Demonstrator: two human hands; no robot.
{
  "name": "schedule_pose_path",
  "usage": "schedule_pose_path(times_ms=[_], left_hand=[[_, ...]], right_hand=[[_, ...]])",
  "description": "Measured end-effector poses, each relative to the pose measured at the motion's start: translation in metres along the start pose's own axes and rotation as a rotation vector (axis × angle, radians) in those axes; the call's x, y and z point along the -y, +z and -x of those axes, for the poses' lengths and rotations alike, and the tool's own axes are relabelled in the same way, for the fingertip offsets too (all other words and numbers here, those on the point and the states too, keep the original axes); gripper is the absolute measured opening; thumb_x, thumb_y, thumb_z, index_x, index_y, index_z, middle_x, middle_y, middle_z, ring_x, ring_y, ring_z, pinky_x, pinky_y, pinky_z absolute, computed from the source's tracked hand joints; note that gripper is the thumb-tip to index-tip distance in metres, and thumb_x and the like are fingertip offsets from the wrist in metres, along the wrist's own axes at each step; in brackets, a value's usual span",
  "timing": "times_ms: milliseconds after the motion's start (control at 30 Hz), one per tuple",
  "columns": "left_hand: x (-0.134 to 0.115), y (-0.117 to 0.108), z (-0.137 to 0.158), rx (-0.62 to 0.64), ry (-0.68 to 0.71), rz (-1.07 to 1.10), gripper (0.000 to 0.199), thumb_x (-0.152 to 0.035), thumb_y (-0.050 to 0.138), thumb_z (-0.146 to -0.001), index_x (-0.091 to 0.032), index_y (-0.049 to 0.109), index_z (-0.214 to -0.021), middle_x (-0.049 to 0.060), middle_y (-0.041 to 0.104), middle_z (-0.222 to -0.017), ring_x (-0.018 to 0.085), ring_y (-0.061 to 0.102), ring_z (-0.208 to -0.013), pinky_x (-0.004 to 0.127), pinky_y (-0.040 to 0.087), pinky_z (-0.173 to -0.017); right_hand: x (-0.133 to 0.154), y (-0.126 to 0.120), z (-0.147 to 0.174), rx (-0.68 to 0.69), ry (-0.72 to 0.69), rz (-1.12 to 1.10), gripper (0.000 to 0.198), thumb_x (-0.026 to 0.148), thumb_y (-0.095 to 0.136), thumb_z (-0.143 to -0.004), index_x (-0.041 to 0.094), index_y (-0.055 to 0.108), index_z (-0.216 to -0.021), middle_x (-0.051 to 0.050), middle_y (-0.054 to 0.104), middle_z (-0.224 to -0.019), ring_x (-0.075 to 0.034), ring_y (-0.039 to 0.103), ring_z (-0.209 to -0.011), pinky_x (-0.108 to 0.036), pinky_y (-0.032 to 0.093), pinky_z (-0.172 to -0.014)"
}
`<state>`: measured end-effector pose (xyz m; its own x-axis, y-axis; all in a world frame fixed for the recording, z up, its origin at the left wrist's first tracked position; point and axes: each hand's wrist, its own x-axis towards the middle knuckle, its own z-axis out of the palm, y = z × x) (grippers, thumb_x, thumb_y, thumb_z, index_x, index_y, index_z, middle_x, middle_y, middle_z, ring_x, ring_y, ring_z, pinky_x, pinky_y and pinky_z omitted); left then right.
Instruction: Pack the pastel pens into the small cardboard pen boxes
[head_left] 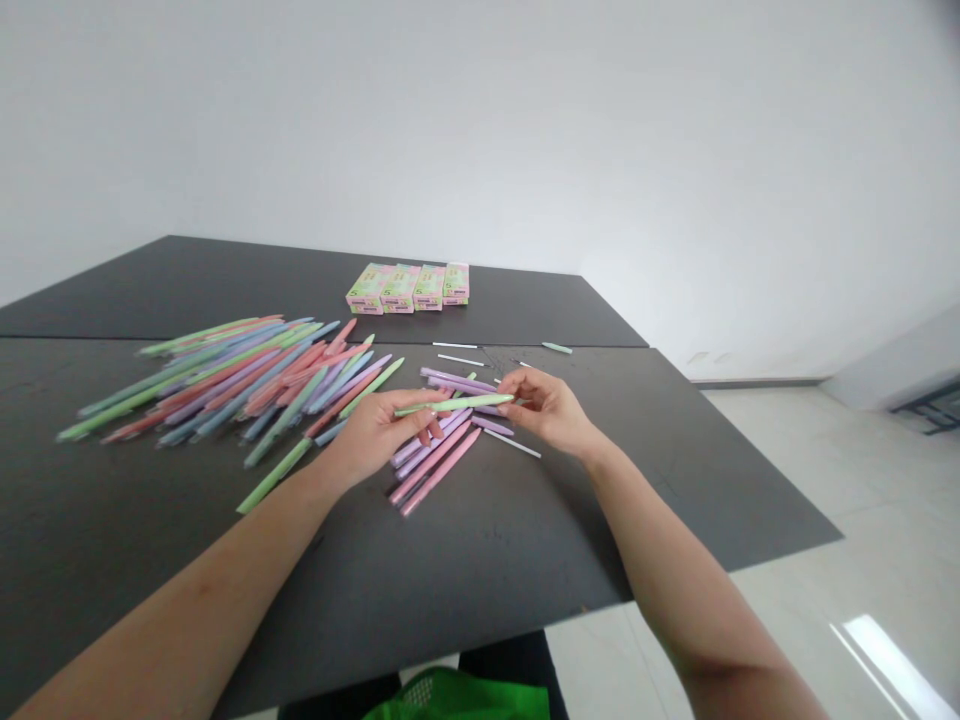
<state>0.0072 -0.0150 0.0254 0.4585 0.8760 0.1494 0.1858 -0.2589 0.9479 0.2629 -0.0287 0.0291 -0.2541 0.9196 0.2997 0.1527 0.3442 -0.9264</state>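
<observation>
A light green pen (472, 402) is held level between my two hands above the dark table. My left hand (382, 430) pinches its left part, and the fingers of my right hand (546, 408) close on its pointed right end. Just beneath lie several purple pens (442, 440) and pink pens (442, 472), some of them partly hidden by my left hand and the green pen. A thin white refill (514, 444) rests below my right hand, and another white refill (461, 360) lies farther back.
To the left spreads a large pile of green, blue, red and purple pens (225, 385). Several small pink and green boxes (401, 288) stand at the back. A short green piece (556, 348) lies near the seam of the dark table (712, 480). A white wall rises behind.
</observation>
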Motion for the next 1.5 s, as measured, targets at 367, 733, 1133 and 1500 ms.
schedule_pose_path(times_ms=[367, 733, 1133, 1500], left_hand=[[0.0, 0.001, 0.001, 0.004, -0.009, -0.014, 0.044, -0.04, 0.064, -0.083, -0.011, 0.068, -0.116, 0.006, 0.072, -0.075, 0.014, 0.064, -0.062, 0.027, 0.053, -0.064], [-0.004, 0.001, 0.001, 0.046, -0.019, -0.005, 0.041, -0.04, 0.063, -0.083, -0.012, 0.069, -0.112, 0.005, 0.072, -0.074, 0.013, 0.063, -0.061, 0.029, 0.054, -0.065], [0.005, -0.001, 0.0, 0.018, -0.039, 0.032, 0.046, -0.043, 0.065, -0.081, -0.012, 0.068, -0.115, 0.007, 0.073, -0.075, 0.014, 0.064, -0.063, 0.027, 0.053, -0.063], [0.0, 0.001, 0.001, 0.006, 0.002, -0.023, 0.041, -0.039, 0.063, -0.082, -0.012, 0.069, -0.112, 0.005, 0.072, -0.072, 0.014, 0.064, -0.06, 0.028, 0.055, -0.064]], right_hand=[[-0.008, 0.0, 0.0, 0.024, 0.086, 0.073, 0.042, 0.054, 0.065, -0.083, 0.014, 0.068, -0.069, -0.003, 0.065, -0.059, -0.01, 0.054, -0.051, -0.023, 0.043, -0.052], [-0.007, 0.003, 0.0, 0.075, 0.185, 0.065, 0.064, 0.07, 0.045, -0.087, 0.013, 0.065, -0.065, -0.003, 0.06, -0.051, -0.01, 0.055, -0.046, -0.023, 0.046, -0.051], [-0.011, -0.002, 0.0, -0.034, 0.035, 0.151, 0.029, 0.045, 0.072, -0.078, 0.017, 0.07, -0.085, -0.002, 0.066, -0.073, -0.012, 0.054, -0.06, -0.024, 0.043, -0.056], [-0.013, -0.002, 0.0, 0.098, 0.097, 0.129, 0.046, 0.058, 0.058, -0.086, 0.016, 0.065, -0.068, -0.002, 0.062, -0.06, -0.011, 0.052, -0.055, -0.024, 0.043, -0.055]])
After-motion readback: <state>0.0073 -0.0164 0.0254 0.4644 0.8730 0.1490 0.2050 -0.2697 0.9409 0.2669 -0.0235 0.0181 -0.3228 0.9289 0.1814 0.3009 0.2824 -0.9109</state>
